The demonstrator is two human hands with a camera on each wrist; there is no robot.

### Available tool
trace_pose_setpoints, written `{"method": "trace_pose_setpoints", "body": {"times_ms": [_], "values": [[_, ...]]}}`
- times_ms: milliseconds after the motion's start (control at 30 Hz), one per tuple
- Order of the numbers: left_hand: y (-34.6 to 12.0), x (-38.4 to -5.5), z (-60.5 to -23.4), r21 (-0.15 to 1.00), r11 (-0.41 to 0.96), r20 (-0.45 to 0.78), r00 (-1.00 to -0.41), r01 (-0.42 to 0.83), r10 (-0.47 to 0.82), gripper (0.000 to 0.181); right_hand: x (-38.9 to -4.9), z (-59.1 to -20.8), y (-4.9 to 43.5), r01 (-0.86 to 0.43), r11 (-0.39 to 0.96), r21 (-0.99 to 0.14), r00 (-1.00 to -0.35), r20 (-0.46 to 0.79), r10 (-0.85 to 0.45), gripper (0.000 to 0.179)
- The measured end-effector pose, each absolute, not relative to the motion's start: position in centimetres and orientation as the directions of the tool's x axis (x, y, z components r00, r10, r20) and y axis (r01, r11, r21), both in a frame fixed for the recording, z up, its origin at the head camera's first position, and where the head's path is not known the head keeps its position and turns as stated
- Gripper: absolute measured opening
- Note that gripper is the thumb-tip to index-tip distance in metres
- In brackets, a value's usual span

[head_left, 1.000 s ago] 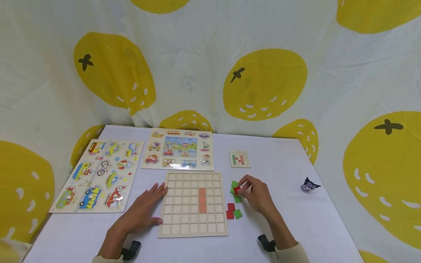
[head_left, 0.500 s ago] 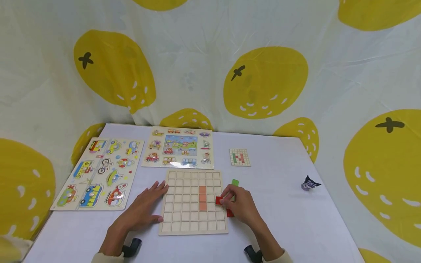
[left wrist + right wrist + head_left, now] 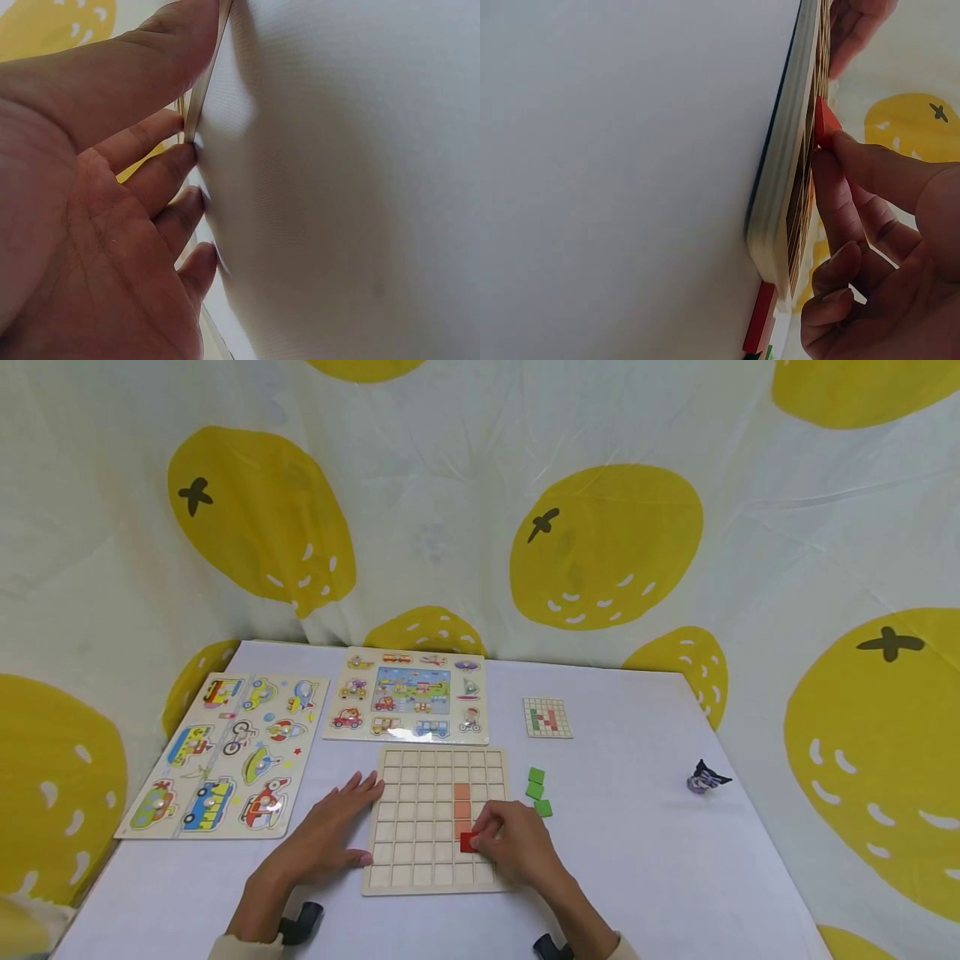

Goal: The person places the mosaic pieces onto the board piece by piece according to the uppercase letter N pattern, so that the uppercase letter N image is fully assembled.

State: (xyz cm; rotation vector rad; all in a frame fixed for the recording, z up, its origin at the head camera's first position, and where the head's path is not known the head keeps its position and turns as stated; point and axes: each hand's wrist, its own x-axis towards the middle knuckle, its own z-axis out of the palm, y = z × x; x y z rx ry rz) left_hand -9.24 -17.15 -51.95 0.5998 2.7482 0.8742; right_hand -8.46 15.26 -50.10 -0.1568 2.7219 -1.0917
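Note:
My right hand (image 3: 517, 842) pinches a small red square tile (image 3: 468, 842) between thumb and fingers over the wooden grid board (image 3: 405, 852). In the right wrist view the red tile (image 3: 826, 121) tilts at the board's surface. Just beyond it, a column of three orange-red cells (image 3: 462, 810) shows on the board. My left hand (image 3: 322, 839) lies at the board's left edge with fingers spread. The left wrist view shows its fingers (image 3: 174, 157) along the board's side. Past the board's corner, another red tile (image 3: 760, 319) lies on the table, hidden by my hand in the head view.
Green tiles (image 3: 535, 790) lie right of the board. A small pattern card (image 3: 547, 718) sits behind them. Two picture puzzle boards, one at the back (image 3: 405, 732) and one at left (image 3: 225, 760), lie flat. A small dark striped object (image 3: 703, 779) stands far right.
My right hand has carried the red tile from the loose tiles leftward onto the grid board, below the orange-red column. The left hand has stayed at the board's edge.

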Motion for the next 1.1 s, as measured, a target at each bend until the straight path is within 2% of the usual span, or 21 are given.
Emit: {"method": "trace_pose_setpoints", "body": {"times_ms": [333, 700, 933, 1100], "values": [[-17.0, -9.2, -51.6, 0.594, 0.741, -0.058, -0.902, 0.313, 0.428, 0.107, -8.1, -50.3, 14.6, -0.095, 0.754, -0.650, -0.973, -0.101, -0.210, 0.019], [-17.1, -9.1, -51.9, 0.595, 0.739, -0.054, -0.901, 0.316, 0.430, 0.107, -8.1, -50.1, 15.2, -0.093, 0.732, -0.675, -0.967, -0.115, -0.228, 0.018], [-17.1, -9.1, -51.7, 0.599, 0.735, -0.052, -0.901, 0.317, 0.431, 0.106, -8.8, -49.5, 17.9, -0.031, 0.714, -0.699, -0.986, -0.097, -0.139, 0.019], [-17.1, -9.1, -51.6, 0.598, 0.737, -0.056, -0.901, 0.315, 0.430, 0.107, -8.9, -49.3, 19.9, 0.061, 0.746, -0.663, -0.994, -0.111, -0.018, 0.024]]}}
